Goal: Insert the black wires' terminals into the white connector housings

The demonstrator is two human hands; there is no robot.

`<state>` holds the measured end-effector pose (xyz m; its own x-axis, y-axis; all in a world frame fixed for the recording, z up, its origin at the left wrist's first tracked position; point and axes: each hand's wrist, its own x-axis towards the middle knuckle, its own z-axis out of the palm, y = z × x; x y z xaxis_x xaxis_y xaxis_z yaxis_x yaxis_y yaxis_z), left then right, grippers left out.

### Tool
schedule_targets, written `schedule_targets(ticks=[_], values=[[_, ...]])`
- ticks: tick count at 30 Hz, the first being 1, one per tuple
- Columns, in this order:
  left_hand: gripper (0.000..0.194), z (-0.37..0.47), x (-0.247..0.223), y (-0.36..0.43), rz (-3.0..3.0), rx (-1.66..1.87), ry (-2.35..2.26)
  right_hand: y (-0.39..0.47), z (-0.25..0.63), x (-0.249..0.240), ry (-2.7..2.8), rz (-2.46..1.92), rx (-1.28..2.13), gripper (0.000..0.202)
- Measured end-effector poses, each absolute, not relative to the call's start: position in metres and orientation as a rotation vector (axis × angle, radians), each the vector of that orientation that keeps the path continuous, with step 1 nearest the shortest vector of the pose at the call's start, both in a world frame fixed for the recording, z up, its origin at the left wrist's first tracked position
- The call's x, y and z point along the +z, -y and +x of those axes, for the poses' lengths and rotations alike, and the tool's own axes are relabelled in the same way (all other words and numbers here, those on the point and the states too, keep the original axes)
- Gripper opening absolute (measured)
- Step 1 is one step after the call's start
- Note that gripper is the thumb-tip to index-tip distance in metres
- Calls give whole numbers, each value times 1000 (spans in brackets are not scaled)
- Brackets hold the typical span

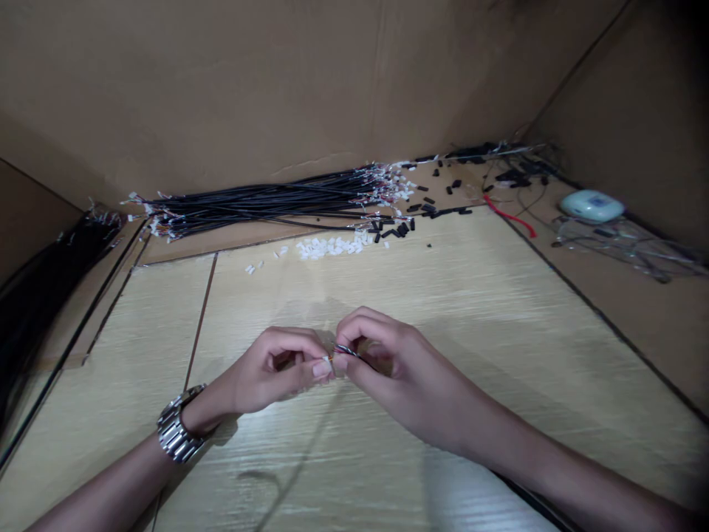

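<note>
Both hands meet over the middle of the wooden board. My left hand [288,368], with a metal watch [178,427] on its wrist, is closed in a pinch on a small white connector [328,360] at the fingertips, mostly hidden. Thin coloured wires [348,350] are pinched between the thumb and forefinger of my right hand [382,353]. Their ends run to the connector. A black cable [532,499] passes beneath the right forearm near the bottom edge.
Behind the hands lie a bundle of black cables [260,201], loose white connectors [332,246] and black sleeve pieces [396,230]. To the right are a red strip [512,217] and a pale green object [591,205]. More black cables [49,281] lie at left. Cardboard walls enclose the board.
</note>
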<state>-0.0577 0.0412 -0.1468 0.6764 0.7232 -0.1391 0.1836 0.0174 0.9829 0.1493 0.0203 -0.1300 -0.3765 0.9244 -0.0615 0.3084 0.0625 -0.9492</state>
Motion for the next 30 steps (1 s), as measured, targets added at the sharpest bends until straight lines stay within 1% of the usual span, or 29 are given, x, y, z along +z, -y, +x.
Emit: schedule_targets(ticks=[2,4,6,12,16,18,22,30], values=[[23,-59,-147,-41,1470,492,-794,-22,149,-130,1627,-1230,1515,6],[25,-60,-148,-41,1408,493,-808,-23,149,-130,1467,-1206,1725,11],[27,-60,-150,-40,1366,497,-813,-23,150,-130,1362,-1193,1823,17],[30,-60,-153,-39,1354,520,-802,-22,148,-134,1289,-1228,1828,20],[24,-57,-152,-36,1485,596,-846,-24,146,-136,1252,-1213,1807,20],[24,-55,-153,-34,1521,655,-867,-24,146,-135,1255,-1211,1796,19],[25,-54,-157,-33,1479,744,-864,-23,145,-133,1272,-1229,1792,18],[14,-52,-158,-31,1523,828,-930,-19,142,-137,1308,-1206,1757,19]])
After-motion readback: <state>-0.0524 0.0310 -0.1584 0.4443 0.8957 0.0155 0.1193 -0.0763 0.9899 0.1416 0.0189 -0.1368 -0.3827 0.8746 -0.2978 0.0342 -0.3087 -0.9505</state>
